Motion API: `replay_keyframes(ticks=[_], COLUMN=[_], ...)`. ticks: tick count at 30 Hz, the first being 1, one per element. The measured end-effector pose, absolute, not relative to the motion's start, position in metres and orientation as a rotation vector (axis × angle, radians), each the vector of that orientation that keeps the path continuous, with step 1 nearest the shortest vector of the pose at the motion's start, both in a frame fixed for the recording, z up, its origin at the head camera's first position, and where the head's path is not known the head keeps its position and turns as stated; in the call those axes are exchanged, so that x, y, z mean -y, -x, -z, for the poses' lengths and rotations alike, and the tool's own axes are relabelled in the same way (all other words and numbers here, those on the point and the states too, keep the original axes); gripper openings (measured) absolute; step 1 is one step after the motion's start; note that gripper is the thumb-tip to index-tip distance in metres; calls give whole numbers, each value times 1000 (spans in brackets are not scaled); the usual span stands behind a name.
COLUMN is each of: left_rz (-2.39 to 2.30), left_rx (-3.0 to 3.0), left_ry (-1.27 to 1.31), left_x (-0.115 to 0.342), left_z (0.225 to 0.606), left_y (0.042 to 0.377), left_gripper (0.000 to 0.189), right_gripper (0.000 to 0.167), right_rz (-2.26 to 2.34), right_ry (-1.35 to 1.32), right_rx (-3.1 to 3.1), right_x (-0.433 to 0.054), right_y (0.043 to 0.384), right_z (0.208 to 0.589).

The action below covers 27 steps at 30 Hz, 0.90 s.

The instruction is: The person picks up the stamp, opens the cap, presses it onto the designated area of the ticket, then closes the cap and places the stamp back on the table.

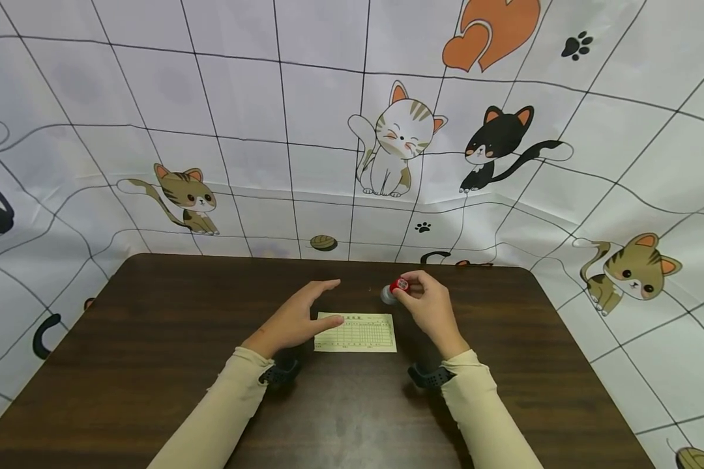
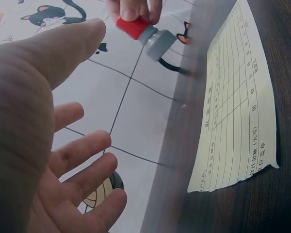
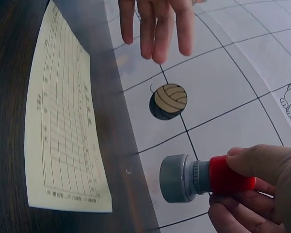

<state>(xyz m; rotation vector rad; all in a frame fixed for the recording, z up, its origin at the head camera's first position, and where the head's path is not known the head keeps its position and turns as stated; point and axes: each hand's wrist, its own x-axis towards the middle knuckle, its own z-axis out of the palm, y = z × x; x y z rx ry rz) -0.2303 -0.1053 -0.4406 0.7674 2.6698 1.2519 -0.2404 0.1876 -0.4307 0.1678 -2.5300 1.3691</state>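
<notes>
My right hand (image 1: 431, 306) pinches the red handle of a round hand stamp (image 3: 177, 178) between thumb and fingers. Its wide grey end points left, over the table beyond the paper. A pale yellow printed receipt slip (image 1: 358, 335) with a ruled grid lies on the table between my hands, its left edge torn-looking in the left wrist view. Over the slip's left side is my left hand (image 1: 296, 319), thumb and fingers spread apart and holding nothing. The thumb overlaps the slip's upper left corner in the head view.
The dark wooden table (image 1: 152, 365) reaches back to a white sheet (image 1: 240, 98) with grid lines and cartoon cats, which also hangs at both sides. A dark band (image 1: 280, 372) is on the left wrist and another (image 1: 431, 378) on the right.
</notes>
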Motion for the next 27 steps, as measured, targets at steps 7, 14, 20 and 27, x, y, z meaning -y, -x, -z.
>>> replay_keyframes(ticks=[7, 14, 20, 27], left_rz=[-1270, -1250, -1240, -1193], left_rx=[-2674, -2715, -2734, -2782], left_ry=[-767, -796, -809, -815], left_x=[106, 106, 104, 104], left_z=[440, 439, 436, 434], left_y=[229, 230, 229, 228], left_gripper=[79, 78, 76, 77], right_gripper=[28, 28, 27, 28], right_rz=[-1421, -1441, -1472, -1552], right_ry=[-222, -270, -313, -372], right_rx=[2501, 2500, 2455, 2372], right_x=[-183, -181, -179, -175], right_y=[237, 233, 230, 231], right_z=[428, 423, 420, 420])
